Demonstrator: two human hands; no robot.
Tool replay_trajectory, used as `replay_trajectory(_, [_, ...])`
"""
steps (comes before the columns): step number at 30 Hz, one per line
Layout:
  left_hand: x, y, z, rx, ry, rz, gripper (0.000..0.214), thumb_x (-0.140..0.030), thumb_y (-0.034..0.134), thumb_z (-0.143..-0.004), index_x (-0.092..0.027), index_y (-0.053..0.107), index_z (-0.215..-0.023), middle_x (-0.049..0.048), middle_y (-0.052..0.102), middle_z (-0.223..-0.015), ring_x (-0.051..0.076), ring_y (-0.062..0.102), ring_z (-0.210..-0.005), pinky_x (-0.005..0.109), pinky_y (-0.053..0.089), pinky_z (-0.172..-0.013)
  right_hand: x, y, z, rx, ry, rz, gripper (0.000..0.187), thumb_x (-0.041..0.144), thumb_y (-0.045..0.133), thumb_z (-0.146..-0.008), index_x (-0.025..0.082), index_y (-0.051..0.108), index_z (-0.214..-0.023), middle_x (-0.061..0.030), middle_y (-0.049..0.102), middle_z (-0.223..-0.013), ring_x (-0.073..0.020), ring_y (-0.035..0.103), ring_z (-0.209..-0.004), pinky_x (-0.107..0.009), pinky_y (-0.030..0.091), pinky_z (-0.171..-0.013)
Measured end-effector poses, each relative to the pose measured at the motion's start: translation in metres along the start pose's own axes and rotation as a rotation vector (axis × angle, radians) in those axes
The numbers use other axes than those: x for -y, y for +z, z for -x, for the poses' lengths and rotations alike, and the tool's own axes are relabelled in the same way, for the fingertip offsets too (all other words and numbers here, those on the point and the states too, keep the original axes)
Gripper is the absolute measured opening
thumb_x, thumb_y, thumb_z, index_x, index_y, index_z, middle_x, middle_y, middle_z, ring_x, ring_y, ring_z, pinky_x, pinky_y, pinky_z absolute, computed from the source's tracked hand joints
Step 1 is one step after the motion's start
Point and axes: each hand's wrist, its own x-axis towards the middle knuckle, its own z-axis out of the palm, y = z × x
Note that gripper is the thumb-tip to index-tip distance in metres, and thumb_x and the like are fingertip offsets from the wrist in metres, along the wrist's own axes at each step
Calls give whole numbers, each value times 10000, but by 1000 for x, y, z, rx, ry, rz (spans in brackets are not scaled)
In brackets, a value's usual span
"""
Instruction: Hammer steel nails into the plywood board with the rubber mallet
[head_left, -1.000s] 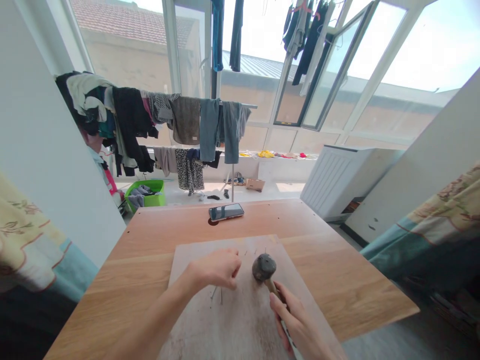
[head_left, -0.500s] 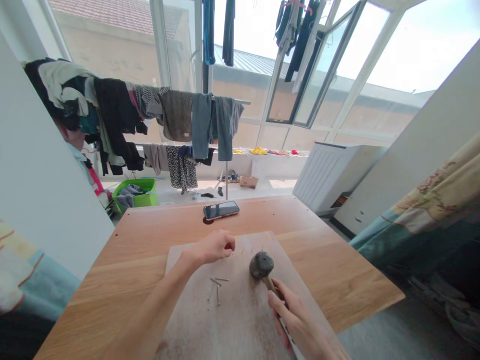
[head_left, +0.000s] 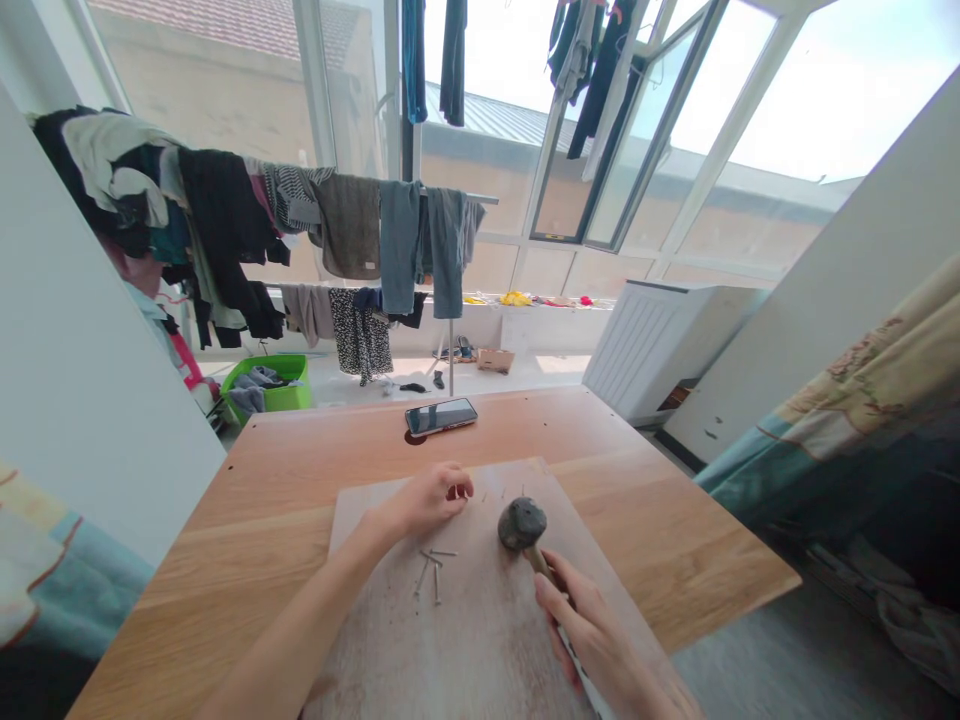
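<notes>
A pale worn board (head_left: 480, 640) lies on the wooden table (head_left: 285, 500). My right hand (head_left: 592, 635) grips the handle of a hammer (head_left: 523, 524), whose dark round head rests on the board. My left hand (head_left: 429, 497) hovers near the board's far edge with fingers pinched together; what they hold is too small to name. Several loose nails (head_left: 431, 572) lie on the board just below that hand. A few thin nails stand upright in the board near the hammer head.
A black phone (head_left: 441, 415) lies at the table's far edge. Beyond stand a rack of hanging clothes (head_left: 330, 240), a green basket (head_left: 274, 385), a white cabinet (head_left: 652, 350) and open windows. Patterned fabric (head_left: 862, 410) hangs at right.
My left hand has lifted off the loose nails and moved toward the board's far edge, leaving them exposed. The hammer has barely shifted. The camera has tilted slightly.
</notes>
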Motion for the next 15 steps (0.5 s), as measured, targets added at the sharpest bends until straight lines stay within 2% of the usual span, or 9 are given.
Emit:
replay_trajectory(3, [2, 4, 2, -45, -21, 50, 229, -92, 576, -767, -163, 739, -911, 38, 652, -913, 124, 598, -746, 231, 489, -713, 2, 0, 0, -6, 5, 16, 575, 583, 412, -941, 152, 588, -1278, 84, 451, -401, -139, 401, -301, -238, 355, -351])
replay_trajectory(7, [2, 6, 4, -58, -87, 139, 355, -127, 608, -766, -166, 693, -1108, 4, 696, -796, 127, 597, -702, 244, 493, -714, 6, -1, 0, -1, -9, 17, 576, 564, 418, -939, 116, 568, -1269, 94, 431, -419, -132, 405, -311, -239, 353, -362])
replay_trajectory(15, [5, 6, 4, -86, -112, 200, 310, -221, 663, -753, -144, 712, -1049, 12, 695, -767, 141, 618, -716, 253, 488, -716, 33, 7, -12, 34, -71, -67, 435, 561, 449, -934, 166, 562, -1078, 125, 389, -443, -81, 355, -296, -194, 275, -326])
